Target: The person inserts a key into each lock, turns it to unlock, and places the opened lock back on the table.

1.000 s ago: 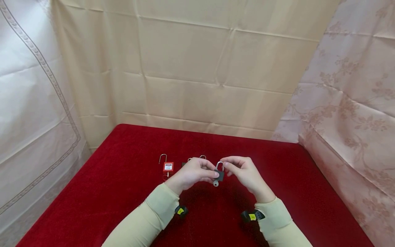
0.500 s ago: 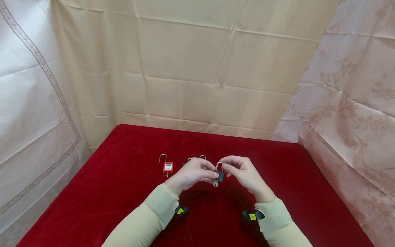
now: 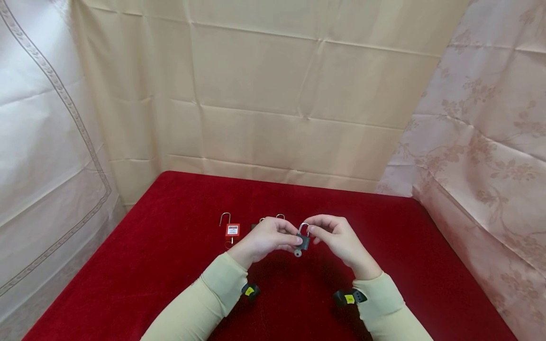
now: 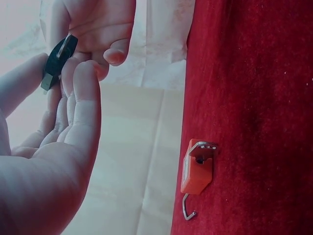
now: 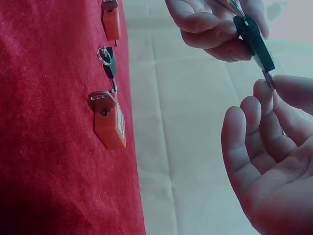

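Observation:
Between both hands, above the table, is a small dark padlock (image 3: 304, 243) with a silver shackle. My left hand (image 3: 266, 239) pinches its body between thumb and fingers. The thumb and forefinger of my right hand (image 3: 334, 235) pinch the shackle's right side. A round-headed key (image 3: 298, 253) sticks out at the padlock's lower end. The right wrist view shows the dark body (image 5: 257, 44) edge-on, with the key (image 5: 236, 9) at the end away from my right fingertips. Whether the shackle is locked cannot be told.
A red padlock (image 3: 232, 230) with its shackle swung open and a key below lies left of my hands. A dark padlock (image 5: 110, 63) and another orange-red padlock (image 5: 111, 23) lie in a row with it on the red-covered table (image 3: 170, 265). My left hand partly hides them in the head view.

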### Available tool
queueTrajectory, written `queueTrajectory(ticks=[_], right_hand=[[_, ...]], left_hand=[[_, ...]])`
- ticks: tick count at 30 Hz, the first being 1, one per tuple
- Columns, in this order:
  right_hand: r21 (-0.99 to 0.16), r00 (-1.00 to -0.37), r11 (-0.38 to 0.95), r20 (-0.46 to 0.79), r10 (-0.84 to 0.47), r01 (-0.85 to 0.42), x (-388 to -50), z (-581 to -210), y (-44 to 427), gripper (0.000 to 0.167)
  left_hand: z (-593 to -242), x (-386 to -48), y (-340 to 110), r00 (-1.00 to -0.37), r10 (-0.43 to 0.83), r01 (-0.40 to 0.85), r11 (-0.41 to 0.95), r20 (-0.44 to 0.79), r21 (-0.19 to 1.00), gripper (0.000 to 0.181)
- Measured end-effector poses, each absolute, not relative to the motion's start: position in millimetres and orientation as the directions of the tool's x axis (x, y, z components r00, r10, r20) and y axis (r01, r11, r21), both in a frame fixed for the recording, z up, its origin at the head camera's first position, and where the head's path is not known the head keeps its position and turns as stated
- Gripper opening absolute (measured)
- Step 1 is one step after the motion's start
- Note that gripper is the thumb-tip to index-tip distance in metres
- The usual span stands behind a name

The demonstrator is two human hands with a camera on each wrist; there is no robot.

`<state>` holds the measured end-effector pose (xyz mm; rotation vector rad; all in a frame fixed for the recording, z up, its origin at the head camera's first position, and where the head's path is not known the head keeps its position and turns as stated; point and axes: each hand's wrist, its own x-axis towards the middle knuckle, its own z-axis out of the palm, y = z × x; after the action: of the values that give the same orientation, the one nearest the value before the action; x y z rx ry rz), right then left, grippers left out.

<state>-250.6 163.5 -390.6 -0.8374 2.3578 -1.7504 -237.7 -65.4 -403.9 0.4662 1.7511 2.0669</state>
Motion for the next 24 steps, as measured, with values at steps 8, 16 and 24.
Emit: queueTrajectory(ticks=[8, 16, 24], right_hand=[[-0.917, -0.855, 0.179, 0.243, -0.458, -0.357, -253, -391, 165, 0.022], [-0.918, -0.822, 0.119, 0.275, -0.498, -0.378, -255, -392, 168, 0.021], [-0.884, -0.779, 0.129, 0.317, -0.540, -0.449, -261, -396, 175, 0.019]], left_hand=[[-405, -239, -66, -0.875, 0.484, -0.083, -0.148, -0.001, 0.985, 0.016], [-404, -238, -66, -0.872, 0.489, -0.080, -0.149, 0.003, 0.986, 0.016], [-404, -237, -64, -0.865, 0.502, -0.067, -0.146, 0.015, 0.987, 0.016]])
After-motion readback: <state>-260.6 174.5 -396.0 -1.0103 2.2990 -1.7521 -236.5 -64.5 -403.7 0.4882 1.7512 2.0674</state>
